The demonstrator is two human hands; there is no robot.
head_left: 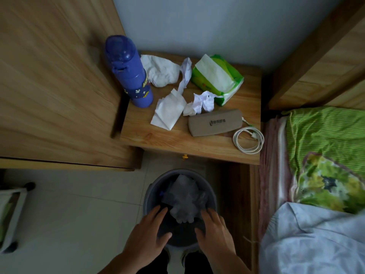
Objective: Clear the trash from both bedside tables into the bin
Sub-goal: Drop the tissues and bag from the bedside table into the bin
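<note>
A wooden bedside table (177, 141) carries loose trash: a big crumpled white tissue (160, 71), a twisted paper strip (185, 74), a folded tissue (167, 111) and a crumpled paper ball (201, 103). On the floor in front stands a grey bin (212, 196) with crumpled paper (183, 200) inside. My left hand (147, 236) and my right hand (216, 236) hover over the bin's near rim, fingers spread and holding nothing.
A purple bottle (128, 70), a green tissue pack (217, 78), a tan glasses case (215, 122) and a coiled white cable (248, 140) also sit on the table. A wooden wardrobe (55, 86) stands left, a bed (320, 175) right.
</note>
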